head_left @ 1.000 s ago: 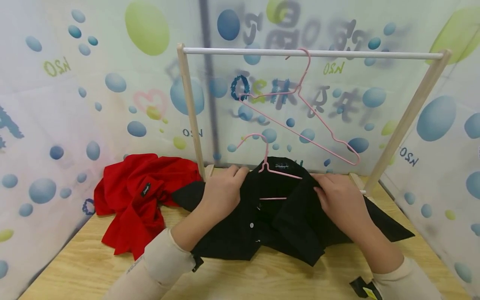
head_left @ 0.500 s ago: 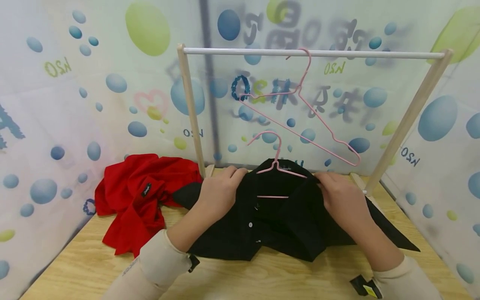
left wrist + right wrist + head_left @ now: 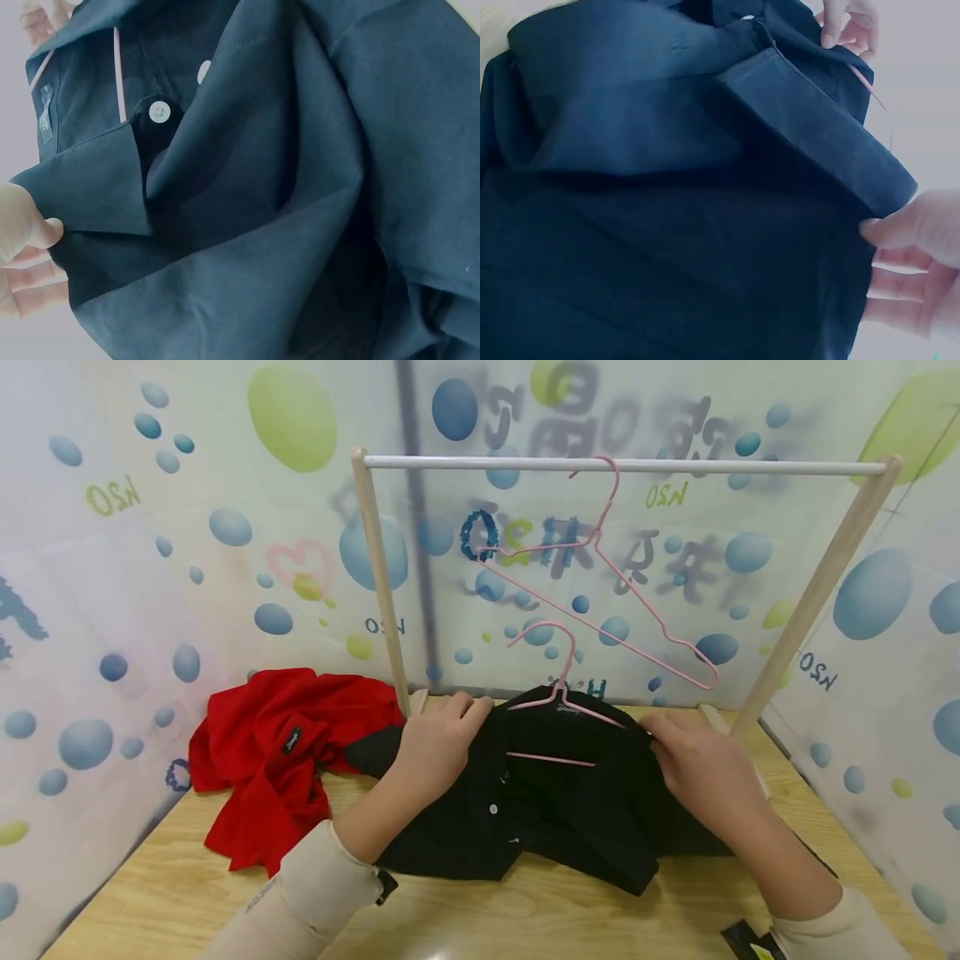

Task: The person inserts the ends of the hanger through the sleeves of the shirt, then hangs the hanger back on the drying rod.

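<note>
A black shirt [image 3: 465,827] with white buttons lies spread on the table, its collar edge raised between the two hands. Inside its neck opening sits a pink hanger [image 3: 566,681], hook pointing up, its lower bar showing across the opening. My left hand [image 3: 438,743] pinches the shirt at the left shoulder; in the left wrist view the thumb [image 3: 51,232] presses on the cloth with the fingers behind. At the other shoulder my right hand [image 3: 708,768] pinches the cloth, thumb [image 3: 877,231] in front in the right wrist view. The hanger's ends are hidden under the fabric.
A rack with a white rail [image 3: 480,463] and wooden posts [image 3: 382,577] stands behind the shirt. A second pink hanger [image 3: 596,539] hangs bare from the rail. To the left, a red garment [image 3: 262,760] lies crumpled on the wooden table [image 3: 465,927].
The hanger in the shirt has shifted right, its hook now further right than before. My right hand has moved slightly right with its side of the shirt; the left hand keeps its hold.
</note>
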A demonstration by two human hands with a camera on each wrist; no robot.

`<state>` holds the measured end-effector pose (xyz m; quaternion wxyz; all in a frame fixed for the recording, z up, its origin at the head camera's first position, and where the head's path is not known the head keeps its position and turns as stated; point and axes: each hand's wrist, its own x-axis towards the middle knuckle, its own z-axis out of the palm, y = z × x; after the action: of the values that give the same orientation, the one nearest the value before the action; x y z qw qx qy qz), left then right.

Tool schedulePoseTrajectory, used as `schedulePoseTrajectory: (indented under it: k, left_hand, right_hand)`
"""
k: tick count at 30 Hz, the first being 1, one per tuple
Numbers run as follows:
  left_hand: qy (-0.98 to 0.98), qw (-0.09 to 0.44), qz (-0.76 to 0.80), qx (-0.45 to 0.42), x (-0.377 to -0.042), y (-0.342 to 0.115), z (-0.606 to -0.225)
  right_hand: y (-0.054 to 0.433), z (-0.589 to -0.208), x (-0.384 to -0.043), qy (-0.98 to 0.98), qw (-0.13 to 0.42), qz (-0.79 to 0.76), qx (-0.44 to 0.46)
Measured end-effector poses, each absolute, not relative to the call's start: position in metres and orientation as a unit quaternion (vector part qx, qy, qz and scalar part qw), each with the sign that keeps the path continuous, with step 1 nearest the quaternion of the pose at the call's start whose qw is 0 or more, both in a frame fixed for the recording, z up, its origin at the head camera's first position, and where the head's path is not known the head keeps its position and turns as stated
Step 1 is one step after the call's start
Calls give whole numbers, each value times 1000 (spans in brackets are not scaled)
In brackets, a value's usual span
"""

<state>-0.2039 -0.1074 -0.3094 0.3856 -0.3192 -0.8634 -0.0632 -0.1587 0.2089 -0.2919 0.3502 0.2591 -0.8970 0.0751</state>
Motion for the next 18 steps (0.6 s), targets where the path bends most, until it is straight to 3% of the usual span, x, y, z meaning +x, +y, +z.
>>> schedulePoseTrajectory:
  k: [9,18]
  left_hand:
    - [-847,395,-76,-346,-207,-95,-310]
    - [-843,387,-94,-362,-215,-87,-308]
  right_hand:
    - [221,-288,-142,-920,299,73,245]
    - [239,-293,-140,-923,294,65,240]
